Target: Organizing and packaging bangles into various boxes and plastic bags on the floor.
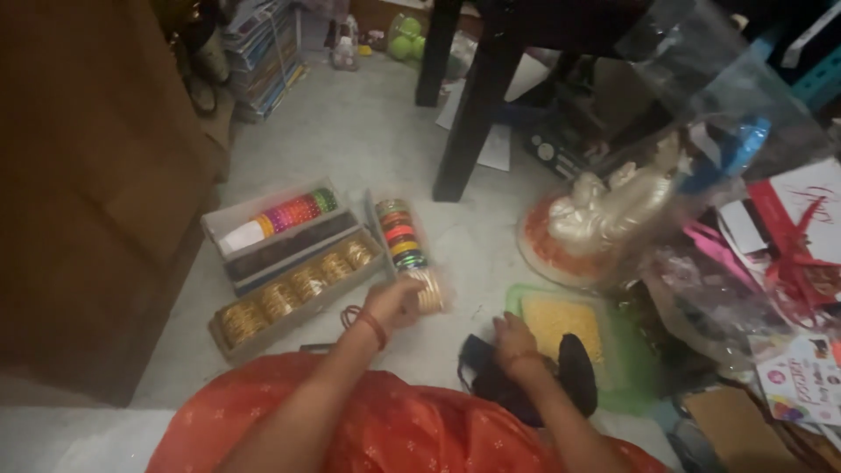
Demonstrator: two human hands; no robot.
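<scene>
head view: bangle box [229, 337] apparently holds gold bangles [293, 293].

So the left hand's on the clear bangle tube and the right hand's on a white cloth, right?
Not quite. The head view shows the right hand on a black cloth, not white. The left hand is on the clear bangle tube, as you said.

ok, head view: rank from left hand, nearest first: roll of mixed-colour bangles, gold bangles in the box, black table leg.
1. Roll of mixed-colour bangles: in the left hand's grip, just above it.
2. Gold bangles in the box: to its left on the floor.
3. Black table leg: well beyond, upper centre.
</scene>
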